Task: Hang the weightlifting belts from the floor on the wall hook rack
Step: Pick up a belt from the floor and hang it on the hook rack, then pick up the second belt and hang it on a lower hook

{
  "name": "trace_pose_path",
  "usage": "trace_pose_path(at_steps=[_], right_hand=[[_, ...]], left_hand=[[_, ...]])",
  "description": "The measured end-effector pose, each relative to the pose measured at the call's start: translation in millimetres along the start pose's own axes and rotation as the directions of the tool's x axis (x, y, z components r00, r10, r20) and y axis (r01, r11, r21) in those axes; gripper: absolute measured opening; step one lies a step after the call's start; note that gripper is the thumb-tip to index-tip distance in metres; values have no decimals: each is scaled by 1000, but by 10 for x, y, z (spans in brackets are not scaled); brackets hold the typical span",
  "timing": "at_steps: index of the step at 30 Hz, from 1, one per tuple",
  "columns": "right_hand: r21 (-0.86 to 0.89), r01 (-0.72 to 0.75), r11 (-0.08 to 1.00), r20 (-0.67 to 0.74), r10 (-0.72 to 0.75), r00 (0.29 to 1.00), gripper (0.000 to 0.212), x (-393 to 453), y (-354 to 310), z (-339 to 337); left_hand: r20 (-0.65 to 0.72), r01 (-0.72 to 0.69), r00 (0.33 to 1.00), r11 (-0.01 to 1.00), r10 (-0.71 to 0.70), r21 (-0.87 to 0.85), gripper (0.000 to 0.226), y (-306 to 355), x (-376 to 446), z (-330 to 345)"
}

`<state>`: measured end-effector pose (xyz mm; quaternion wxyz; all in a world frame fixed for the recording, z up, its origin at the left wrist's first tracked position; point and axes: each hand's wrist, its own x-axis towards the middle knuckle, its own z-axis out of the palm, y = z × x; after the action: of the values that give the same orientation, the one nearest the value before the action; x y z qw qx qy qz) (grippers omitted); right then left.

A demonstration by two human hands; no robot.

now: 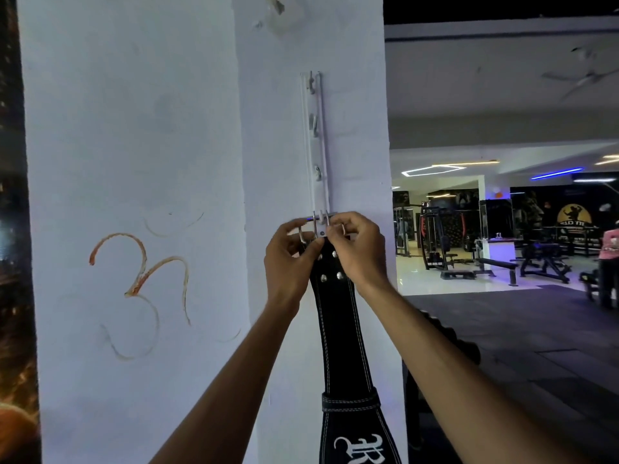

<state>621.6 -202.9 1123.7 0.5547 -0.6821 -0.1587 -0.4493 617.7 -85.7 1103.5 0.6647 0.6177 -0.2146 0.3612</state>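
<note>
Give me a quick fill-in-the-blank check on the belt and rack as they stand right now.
1. Both hands, left hand and right hand, hold the belt at its ____ end.
2. The buckle is at the ____ hook of the hook rack.
3. The three hooks above it are ____.
4. The belt's leather is ____ with white stitching.

Missing words: buckle; lowest; empty; black

Dim overall, lit by cool blue-white ceiling strips (556, 173) far right; soft throughout, bowed at edges, black at left.
</note>
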Motion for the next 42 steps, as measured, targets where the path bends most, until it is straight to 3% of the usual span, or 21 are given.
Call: trace_pose_path(at_steps=[2, 4, 10, 13, 18, 25, 28, 32, 38, 42], right_hand=[[27, 13, 1000, -35, -12, 999, 30, -38, -4, 14], [73, -24, 997, -42, 28, 999, 39, -46, 12, 17], [76, -25, 997, -48, 28, 998, 32, -74, 86, 6], [59, 8, 998, -65, -5, 998, 33, -108, 117, 9], [38, 45, 998, -59, -42, 997, 37, -193, 176, 10], [-145, 223, 964, -133, -242, 961, 27, -645, 100, -156], [-196, 291, 936, -50, -306, 951, 23, -1093, 96, -180], [-297, 274, 915, 153, -238, 959, 31, -2019, 223, -171], [-366, 173, 914, 497, 35, 867, 44, -4125, 659, -282], [-406, 91, 909, 657, 221, 721, 51, -5688, 924, -527]], left_hand=[[-72, 42, 997, 999, -42, 1, 54, 42, -11, 42], [-114, 63, 992, 998, -62, 0, 46, 46, 25, 69], [-177, 67, 983, 985, -39, 159, 17, 83, 44, 125], [-214, 106, 976, 943, -38, 314, 27, 135, 45, 117], [-147, 68, 989, 933, -16, 353, 48, 135, -27, 0], [-179, -32, 978, 918, 111, 395, 36, -14, -393, -391], [-192, -70, 968, 910, 161, 409, 27, -82, -720, -625], [-163, -45, 975, 858, 148, 512, 27, -373, -1456, -1014], [-147, 229, 973, 644, -179, 730, 36, -1027, -3515, -1906], [-183, 365, 895, 433, -406, 824, 38, -1249, -5227, -2571]])
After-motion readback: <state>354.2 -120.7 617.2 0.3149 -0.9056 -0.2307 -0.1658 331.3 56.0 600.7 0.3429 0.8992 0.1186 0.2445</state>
